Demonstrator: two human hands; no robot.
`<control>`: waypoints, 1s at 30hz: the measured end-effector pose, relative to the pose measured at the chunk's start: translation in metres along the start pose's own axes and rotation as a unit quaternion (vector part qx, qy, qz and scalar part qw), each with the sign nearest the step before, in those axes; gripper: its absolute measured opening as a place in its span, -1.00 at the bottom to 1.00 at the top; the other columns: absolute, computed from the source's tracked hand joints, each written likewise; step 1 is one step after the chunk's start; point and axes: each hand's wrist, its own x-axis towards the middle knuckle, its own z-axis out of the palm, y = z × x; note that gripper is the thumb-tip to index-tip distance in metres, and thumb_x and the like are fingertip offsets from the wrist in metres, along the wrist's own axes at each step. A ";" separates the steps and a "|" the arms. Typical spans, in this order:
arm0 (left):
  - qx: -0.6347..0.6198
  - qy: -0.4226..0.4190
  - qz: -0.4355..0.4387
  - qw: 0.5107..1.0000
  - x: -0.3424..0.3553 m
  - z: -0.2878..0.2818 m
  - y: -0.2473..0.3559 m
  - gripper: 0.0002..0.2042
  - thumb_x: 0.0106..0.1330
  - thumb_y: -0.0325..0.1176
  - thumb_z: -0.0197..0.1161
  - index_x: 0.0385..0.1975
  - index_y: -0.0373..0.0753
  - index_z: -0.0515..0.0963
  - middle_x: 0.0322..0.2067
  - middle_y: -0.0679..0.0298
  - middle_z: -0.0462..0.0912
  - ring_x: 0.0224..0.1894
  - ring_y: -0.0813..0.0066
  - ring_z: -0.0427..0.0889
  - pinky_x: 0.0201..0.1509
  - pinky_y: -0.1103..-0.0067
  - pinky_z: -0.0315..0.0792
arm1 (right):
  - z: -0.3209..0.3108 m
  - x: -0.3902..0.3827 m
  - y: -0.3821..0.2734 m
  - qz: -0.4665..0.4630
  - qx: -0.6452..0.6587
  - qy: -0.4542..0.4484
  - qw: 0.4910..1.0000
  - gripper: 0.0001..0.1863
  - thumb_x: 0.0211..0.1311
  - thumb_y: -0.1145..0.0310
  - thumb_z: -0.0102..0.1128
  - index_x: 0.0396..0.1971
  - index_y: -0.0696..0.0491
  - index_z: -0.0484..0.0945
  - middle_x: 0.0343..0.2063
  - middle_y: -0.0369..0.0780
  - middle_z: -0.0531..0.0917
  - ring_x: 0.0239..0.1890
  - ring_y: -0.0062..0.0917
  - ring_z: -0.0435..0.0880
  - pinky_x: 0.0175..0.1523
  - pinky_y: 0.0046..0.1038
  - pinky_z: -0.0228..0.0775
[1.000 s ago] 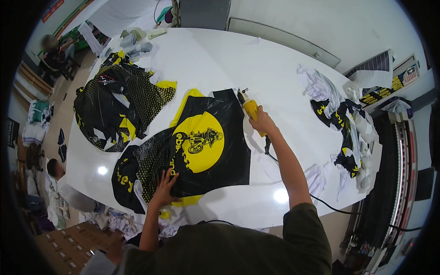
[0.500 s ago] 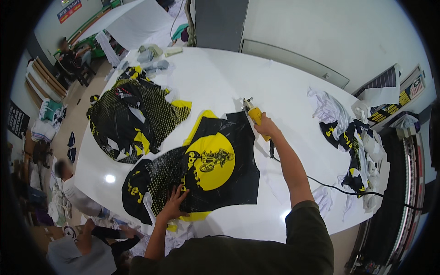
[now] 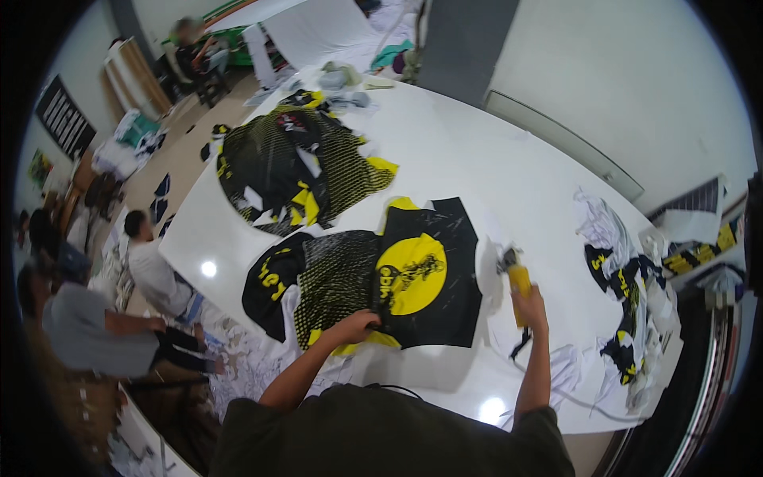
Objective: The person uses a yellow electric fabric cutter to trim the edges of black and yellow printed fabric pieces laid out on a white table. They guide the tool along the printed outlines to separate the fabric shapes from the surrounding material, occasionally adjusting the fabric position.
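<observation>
Yellow power tool, wrapped by the right hand, now stands clear of the black panel on the table, at its three o'clock, freeing that edge. The left hand, flat before, curls at eight o'clock; its grip I cannot tell.

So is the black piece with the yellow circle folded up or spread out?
Mostly spread out: the black piece lies open on the white table, its big yellow circle facing up.
</observation>
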 end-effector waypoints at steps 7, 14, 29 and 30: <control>-0.349 0.202 0.065 0.913 0.036 -0.167 0.067 -0.78 0.40 -0.46 0.32 0.00 -0.32 0.62 -0.12 0.31 0.70 -0.04 0.55 0.64 0.15 0.55 0.50 | 0.020 -0.179 0.068 0.096 0.298 0.090 0.945 -0.59 0.31 0.18 0.26 -0.06 0.14 0.35 -0.48 -0.17 0.55 -0.64 -0.41 0.63 -0.61 -0.36 0.53; -0.159 0.518 0.173 0.822 0.001 -0.448 0.064 -0.59 0.42 -0.17 0.33 0.14 -0.31 0.60 -0.11 0.28 0.69 -0.13 0.57 0.61 0.02 0.58 0.47 | 0.033 -0.265 0.046 0.148 0.353 0.155 0.911 -0.56 0.33 0.16 0.24 -0.01 0.14 0.36 -0.45 -0.17 0.54 -0.62 -0.40 0.64 -0.61 -0.35 0.55; 0.185 0.278 -0.429 0.839 -0.091 -0.092 -0.135 -0.33 0.24 -0.12 0.34 0.30 -0.35 0.37 0.39 -0.24 0.24 0.45 -0.20 0.22 0.32 -0.19 0.30 | 0.066 -0.304 0.004 0.192 0.393 0.187 0.880 -0.60 0.37 0.19 0.20 0.02 0.13 0.34 -0.41 -0.16 0.54 -0.58 -0.39 0.65 -0.59 -0.37 0.54; 0.196 0.251 -0.383 0.867 -0.080 -0.071 -0.124 -0.32 0.23 -0.12 0.33 0.32 -0.34 0.36 0.43 -0.23 0.14 0.50 -0.22 0.09 0.34 -0.27 0.20 | 0.064 -0.302 0.004 0.189 0.406 0.185 0.875 -0.59 0.37 0.18 0.21 0.02 0.12 0.35 -0.42 -0.16 0.54 -0.59 -0.38 0.65 -0.59 -0.37 0.54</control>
